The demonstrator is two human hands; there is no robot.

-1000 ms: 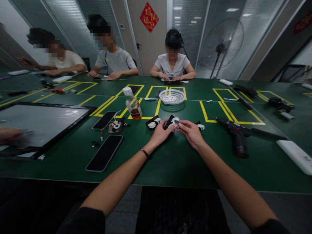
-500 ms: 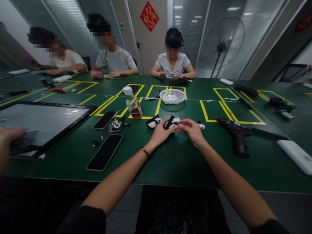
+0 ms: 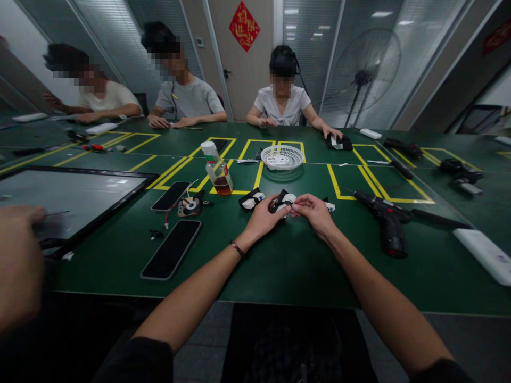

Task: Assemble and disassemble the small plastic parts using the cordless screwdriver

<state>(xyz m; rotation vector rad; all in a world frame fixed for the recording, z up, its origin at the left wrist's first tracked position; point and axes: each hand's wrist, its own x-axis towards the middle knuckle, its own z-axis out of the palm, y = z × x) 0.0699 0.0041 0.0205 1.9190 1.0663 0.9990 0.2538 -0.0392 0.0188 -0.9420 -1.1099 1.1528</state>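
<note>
My left hand (image 3: 264, 214) is closed on a small black-and-white piece (image 3: 286, 199), which looks like a black strip with crumpled white backing. The thumb and fingers of my right hand (image 3: 313, 210) pinch at the right end of that piece, touching my left fingertips. What lies exactly between the fingertips is too small to make out. A similar black-and-white bundle (image 3: 251, 199) rests on the table just left of my left hand. Beyond my right knuckles another white-and-blue scrap (image 3: 330, 206) peeks out, partly hidden.
A white basket (image 3: 282, 158) and a bottle of brown liquid (image 3: 219, 173) stand ahead. Phones (image 3: 171, 250) and a small motor-like part (image 3: 190, 206) lie left, a cordless drill (image 3: 385, 218) right. A co-worker's blurred hand (image 3: 19, 255) is over a framed panel (image 3: 99, 197). Three people sit opposite.
The black strip between my hands has shifted and lies lower. Opposite, a person has moved a black piece to the right side of the table. The co-worker's hand at left has come nearer.
</note>
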